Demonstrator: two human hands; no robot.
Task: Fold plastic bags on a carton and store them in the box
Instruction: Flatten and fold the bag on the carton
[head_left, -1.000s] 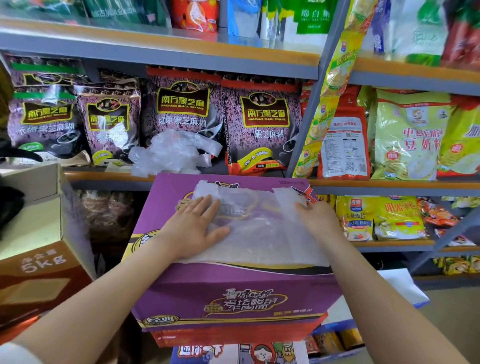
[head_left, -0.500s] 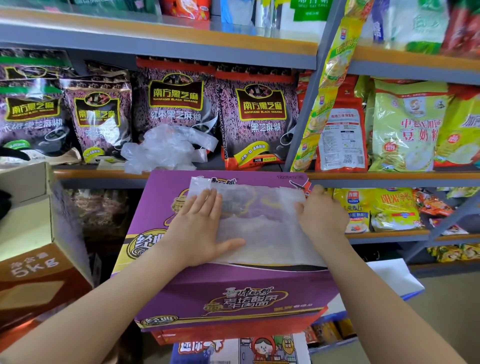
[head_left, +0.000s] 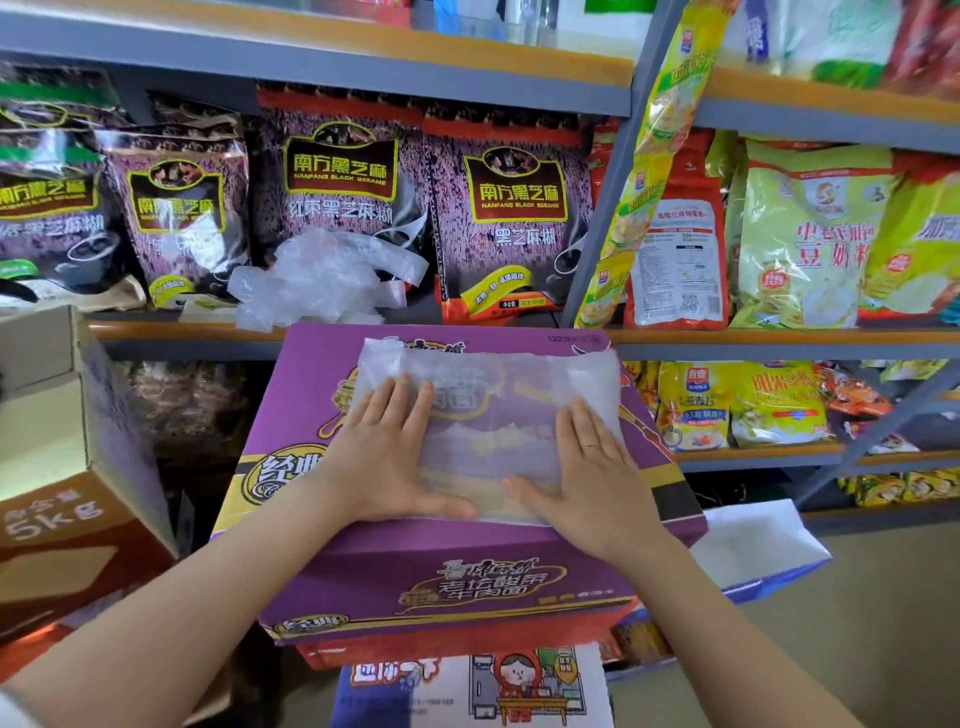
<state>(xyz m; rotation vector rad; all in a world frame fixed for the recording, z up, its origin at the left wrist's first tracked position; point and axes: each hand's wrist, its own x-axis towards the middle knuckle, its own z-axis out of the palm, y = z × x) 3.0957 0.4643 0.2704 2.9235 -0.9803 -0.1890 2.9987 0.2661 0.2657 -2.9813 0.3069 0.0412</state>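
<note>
**Both palms now flat on the bag: smoothing, fold not begun**

Head view:
- Bag (head_left: 498, 415) lies spread on top of the purple carton (head_left: 441, 566), centre of frame, far edge near the carton's back edge.
- Change: half a second ago the right hand was at the bag's upper right corner, fingers curled on the edge. Now the right hand (head_left: 587, 478) is down flat on the bag's right half, fingers extended and together, thumb pointing in along the near edge. Nothing gripped.
- Left hand (head_left: 384, 462) has stayed flat on the left half, fingers extended, thumb along the near edge. Nothing gripped either.
- Thumbs nearly meet at lower centre of the bag, not touching.
- The bag looks flatter and squarer than a second ago. Handles sit at the far corners.
- Loose pile of bags (head_left: 322, 280) waits on the shelf (head_left: 182, 330) just behind the carton, above centre left.
- Open box (head_left: 57, 431) at left edge of frame; contents not visible.

Judgement: the flattening step is about finished and the first fold comes next. Thin film will likely slide or spring back if either palm lifts early. Nothing visibly stored yet.
</note>
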